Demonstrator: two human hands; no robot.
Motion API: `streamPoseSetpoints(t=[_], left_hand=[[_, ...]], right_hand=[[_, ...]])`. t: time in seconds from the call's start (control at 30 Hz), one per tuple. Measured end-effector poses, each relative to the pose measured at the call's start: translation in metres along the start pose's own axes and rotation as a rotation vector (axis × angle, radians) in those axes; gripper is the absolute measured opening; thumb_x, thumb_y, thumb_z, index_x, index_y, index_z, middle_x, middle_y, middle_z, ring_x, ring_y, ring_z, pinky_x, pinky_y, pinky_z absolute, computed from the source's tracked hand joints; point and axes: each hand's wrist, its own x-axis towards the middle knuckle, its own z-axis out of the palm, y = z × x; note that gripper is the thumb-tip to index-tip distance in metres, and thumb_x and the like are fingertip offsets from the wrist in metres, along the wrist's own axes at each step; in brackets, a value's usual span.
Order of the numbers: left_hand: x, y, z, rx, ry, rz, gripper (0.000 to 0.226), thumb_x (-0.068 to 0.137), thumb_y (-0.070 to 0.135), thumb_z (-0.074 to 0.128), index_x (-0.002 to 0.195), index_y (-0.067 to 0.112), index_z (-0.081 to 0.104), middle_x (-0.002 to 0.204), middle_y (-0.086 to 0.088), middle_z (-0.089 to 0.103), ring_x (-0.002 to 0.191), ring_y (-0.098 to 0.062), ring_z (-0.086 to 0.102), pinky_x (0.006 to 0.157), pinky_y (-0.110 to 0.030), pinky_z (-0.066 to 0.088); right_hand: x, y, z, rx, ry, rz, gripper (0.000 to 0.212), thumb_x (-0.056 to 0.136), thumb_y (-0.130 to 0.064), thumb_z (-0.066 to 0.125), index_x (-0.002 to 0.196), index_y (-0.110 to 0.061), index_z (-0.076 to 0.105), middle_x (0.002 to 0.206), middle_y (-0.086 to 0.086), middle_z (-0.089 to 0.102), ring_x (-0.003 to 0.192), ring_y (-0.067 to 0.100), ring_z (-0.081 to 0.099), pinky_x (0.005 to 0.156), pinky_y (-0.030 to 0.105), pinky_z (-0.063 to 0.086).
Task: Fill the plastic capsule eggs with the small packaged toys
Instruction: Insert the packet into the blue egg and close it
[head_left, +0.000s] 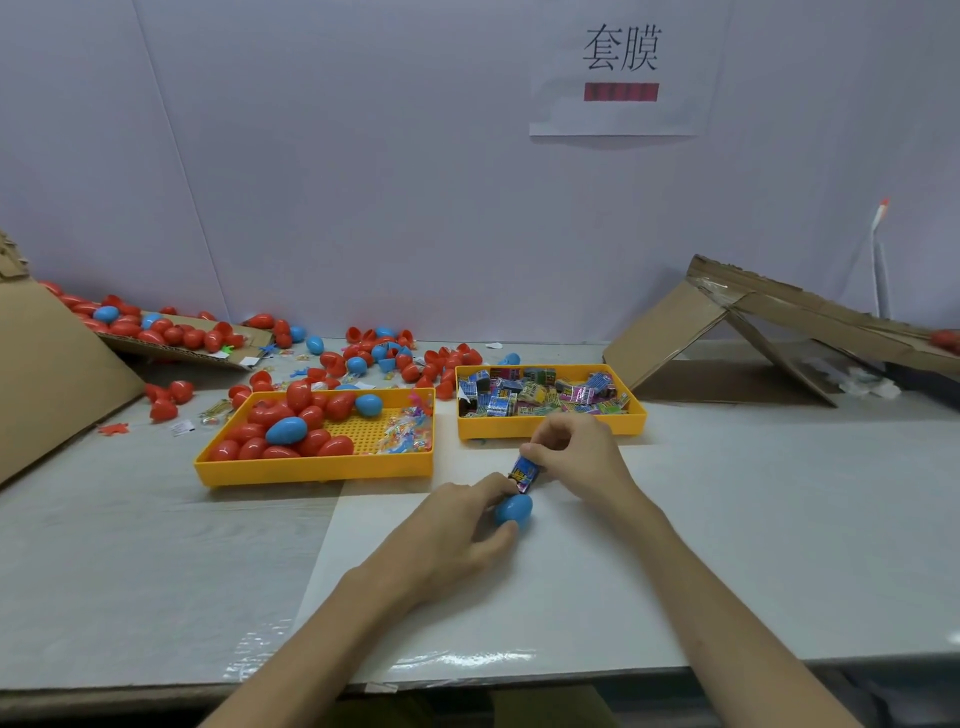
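Near edge: both forearms are reaching in from the bottom over the desk (156, 561).

Left grip (452, 525): fingers and thumb are curling round a blue capsule egg (515, 510), thumb on the near side, fingers on the far side. The egg's right end is sticking out past the fingertips. It is sitting low over the desk; contact with the desk cannot be told.

Right grip (576, 452): thumb and fingertips are pinching the upper end of a small packaged toy (523, 474), a blue printed packet. The packet is hanging tilted, its lower end pointing down at the far end of the egg, right beside the left fingertips. Whether the egg is open, or the packet already entering it, cannot be told.

Middle distance: two yellow trays are standing side by side, a gap between them.
- Left tray (311, 470): red capsule eggs (311, 444) are piling in its left part with two blue ones among them; clear-wrapped small toys (408, 431) are lying in its right part.
- Right tray (550, 423): it is holding a heap of printed toy packets (540, 395). The right grip is hovering just in front of its front wall.

Far: loose red and blue eggs (384, 353) are lying scattered behind the trays. Cardboard sheets are leaning at far left (57, 374) and far right (727, 322). A paper sign (623, 67) is hanging on the wall above.
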Motion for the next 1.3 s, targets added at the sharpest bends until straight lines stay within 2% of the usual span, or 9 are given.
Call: streamPoseSetpoints(t=[0.3,0.53,0.63,0.7,0.83,0.97,1.03,1.17,1.3], left_hand=[[0.003,0.005,-0.001,0.069,-0.003,0.018,0.032,0.097,0.03,0.056,0.128,0.023,0.056,0.11,-0.003,0.071,0.084,-0.018,0.061,0.076,-0.039,0.05],[0.01,0.008,-0.001,0.186,-0.009,0.034,0.032,0.097,0.034,0.053,0.127,0.022,0.053,0.107,-0.004,0.067,0.082,-0.016,0.053,0.064,-0.028,0.032],[0.01,0.006,0.0,0.187,-0.005,0.032,0.033,0.097,0.034,0.054,0.128,0.023,0.052,0.111,-0.002,0.067,0.088,-0.016,0.055,0.069,-0.028,0.037],[0.007,0.005,0.001,0.149,-0.014,0.011,0.035,0.097,0.034,0.054,0.13,0.024,0.052,0.116,0.0,0.067,0.094,-0.015,0.058,0.078,-0.031,0.045],[0.004,0.001,-0.003,-0.128,0.073,-0.076,0.025,0.096,0.026,0.06,0.122,0.026,0.062,0.116,0.009,0.07,0.101,-0.012,0.064,0.091,-0.038,0.051],[0.009,-0.003,-0.006,-0.36,0.276,-0.144,0.024,0.096,0.014,0.062,0.112,0.032,0.061,0.106,0.027,0.066,0.103,0.003,0.061,0.083,-0.015,0.048],[0.01,-0.004,-0.008,-0.517,0.318,-0.211,0.026,0.096,0.01,0.059,0.111,0.032,0.058,0.104,0.02,0.07,0.099,0.001,0.066,0.08,-0.017,0.05],[0.021,0.0,-0.017,-0.896,0.301,-0.345,0.022,0.1,0.006,0.047,0.114,0.022,0.054,0.095,-0.006,0.071,0.078,-0.021,0.073,0.073,-0.032,0.058],[0.048,0.006,-0.037,-1.041,0.248,-0.351,0.029,0.102,0.012,0.035,0.123,0.018,0.054,0.083,-0.009,0.062,0.066,-0.018,0.066,0.069,-0.034,0.056]], right_hand=[[0.0,0.002,0.002,0.037,0.023,0.052,0.018,0.085,-0.022,0.08,0.072,-0.02,0.067,0.079,0.001,0.071,0.079,0.021,0.069,0.074,0.045,0.061],[0.001,0.004,0.002,0.074,0.072,0.094,0.016,0.088,-0.019,0.077,0.077,-0.017,0.065,0.081,0.003,0.071,0.071,0.017,0.072,0.068,0.039,0.062],[0.002,0.007,-0.004,0.152,0.2,0.121,0.013,0.093,-0.015,0.07,0.085,-0.01,0.063,0.078,0.005,0.069,0.058,0.01,0.07,0.066,0.038,0.062],[0.004,0.009,-0.01,0.201,0.264,0.149,0.012,0.094,-0.015,0.07,0.088,-0.006,0.064,0.077,0.006,0.07,0.058,0.011,0.07,0.067,0.037,0.062],[0.005,0.003,-0.012,0.459,0.203,0.17,0.01,0.093,-0.011,0.07,0.087,-0.008,0.064,0.08,0.011,0.073,0.058,0.018,0.071,0.059,0.033,0.061],[0.004,-0.003,-0.011,0.66,0.043,0.178,0.009,0.088,-0.012,0.075,0.087,-0.008,0.067,0.074,0.005,0.075,0.062,0.02,0.073,0.058,0.027,0.059],[0.004,-0.004,-0.012,0.705,-0.008,0.197,0.009,0.087,-0.012,0.076,0.089,-0.008,0.069,0.076,0.005,0.076,0.065,0.021,0.073,0.059,0.026,0.059],[0.003,-0.003,-0.014,0.775,-0.075,0.209,0.007,0.086,-0.006,0.075,0.092,-0.008,0.071,0.081,0.005,0.076,0.07,0.019,0.074,0.063,0.023,0.057],[0.004,-0.002,-0.015,0.768,-0.07,0.2,0.004,0.087,-0.011,0.076,0.089,-0.013,0.074,0.078,-0.001,0.075,0.066,0.01,0.069,0.062,0.02,0.054]])
